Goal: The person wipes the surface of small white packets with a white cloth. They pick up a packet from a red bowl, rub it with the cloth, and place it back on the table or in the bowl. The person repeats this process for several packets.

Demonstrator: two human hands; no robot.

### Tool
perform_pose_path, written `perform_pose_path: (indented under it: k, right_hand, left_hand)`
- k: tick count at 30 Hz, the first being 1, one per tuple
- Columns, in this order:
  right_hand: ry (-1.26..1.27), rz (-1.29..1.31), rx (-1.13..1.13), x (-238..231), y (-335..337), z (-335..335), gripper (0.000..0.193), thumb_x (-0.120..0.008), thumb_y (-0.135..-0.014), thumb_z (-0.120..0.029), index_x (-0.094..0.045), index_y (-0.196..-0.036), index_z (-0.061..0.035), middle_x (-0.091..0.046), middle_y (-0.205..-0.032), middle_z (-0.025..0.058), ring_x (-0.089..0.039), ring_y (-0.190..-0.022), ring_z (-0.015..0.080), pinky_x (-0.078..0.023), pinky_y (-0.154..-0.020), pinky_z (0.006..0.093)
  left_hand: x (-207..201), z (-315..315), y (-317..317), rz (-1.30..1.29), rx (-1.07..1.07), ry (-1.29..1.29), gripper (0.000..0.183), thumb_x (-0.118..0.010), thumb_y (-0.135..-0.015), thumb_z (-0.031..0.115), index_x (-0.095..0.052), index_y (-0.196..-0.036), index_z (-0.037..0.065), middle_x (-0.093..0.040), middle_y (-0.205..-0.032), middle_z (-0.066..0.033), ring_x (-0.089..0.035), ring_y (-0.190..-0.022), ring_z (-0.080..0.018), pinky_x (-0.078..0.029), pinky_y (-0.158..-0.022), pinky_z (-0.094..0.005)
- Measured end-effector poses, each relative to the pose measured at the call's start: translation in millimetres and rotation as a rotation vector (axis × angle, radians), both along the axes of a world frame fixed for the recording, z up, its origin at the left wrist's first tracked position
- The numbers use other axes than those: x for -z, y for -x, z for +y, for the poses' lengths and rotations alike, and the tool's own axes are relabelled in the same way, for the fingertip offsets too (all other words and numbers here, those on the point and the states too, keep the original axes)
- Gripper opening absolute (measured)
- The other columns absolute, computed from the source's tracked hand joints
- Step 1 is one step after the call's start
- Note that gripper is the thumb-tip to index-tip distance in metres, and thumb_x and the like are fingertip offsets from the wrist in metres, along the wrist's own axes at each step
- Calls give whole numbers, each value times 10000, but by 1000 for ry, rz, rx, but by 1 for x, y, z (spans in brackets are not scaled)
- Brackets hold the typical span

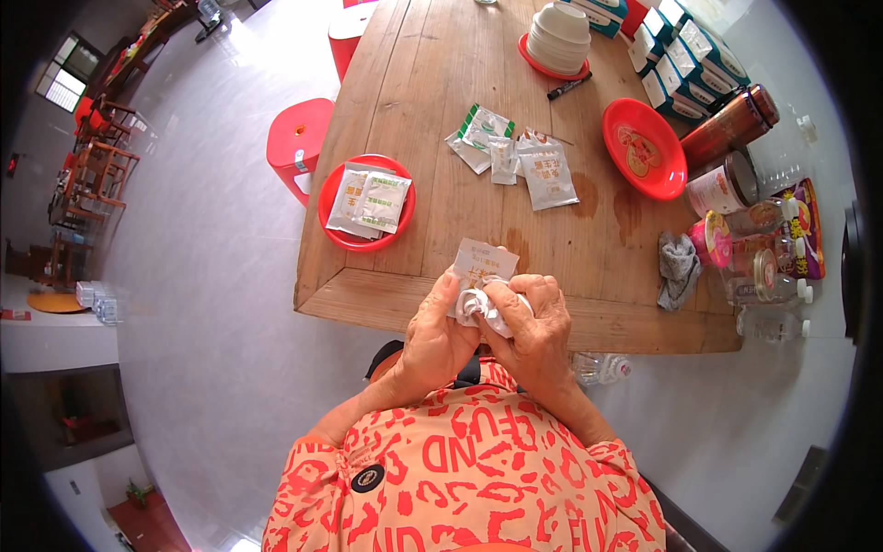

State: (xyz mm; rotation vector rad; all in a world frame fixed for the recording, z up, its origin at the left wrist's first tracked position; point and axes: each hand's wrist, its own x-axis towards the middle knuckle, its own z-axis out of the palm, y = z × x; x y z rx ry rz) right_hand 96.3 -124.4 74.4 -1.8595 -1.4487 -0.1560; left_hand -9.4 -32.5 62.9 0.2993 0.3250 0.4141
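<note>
Over the near edge of the wooden table, both hands are together around a white sachet point(485, 257) with gold print. My left hand point(430, 324) grips the sachet's side, its fingers bent behind it. Bunched against the sachet's lower part is a crumpled white tissue point(494, 311), pinched in the closed fingers of my right hand point(538, 317). Beyond them to the left, a red plate point(370, 245) bears several flat white sachets point(368, 200). Farther up the table lie a white-and-gold sachet point(550, 179), a green-and-white packet point(485, 127) and a small narrow packet point(502, 162).
An oval red plate point(676, 175), a grey cloth point(678, 270), a copper-coloured flask point(731, 124), a tin point(722, 189) and several plastic bottles line the right side. Stacked white bowls point(561, 32) and a black marker point(569, 86) stand or lie farther back. Red stools point(299, 133) flank the left edge.
</note>
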Motion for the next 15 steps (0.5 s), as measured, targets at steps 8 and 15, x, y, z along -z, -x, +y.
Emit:
perform_pose_path:
  k: [8, 15]
  right_hand:
    - [-185, 20, 101, -7, -18, 13, 373, -738, -652, -26, -663, -1017, -53, -590, -968, 120, -611, -823, 282, -520, -661, 384]
    - [-125, -74, 59, -7, -8, 20, 397, -717, -644, -46, -674, -1039, -38, -614, -933, 109, -610, -796, 271, -522, -631, 362]
  left_hand:
    - [8, -4, 3, -26, 9, -41, 480, -308, -1053, 331, -364, -1406, 11, -456, -1425, -114, -429, -1326, -236, -327, -1128, -416]
    - [8, -8, 3, -69, -5, -30, 446, -294, -1059, 318, -395, -1377, 23, -483, -1378, -97, -447, -1296, -197, -337, -1113, -386]
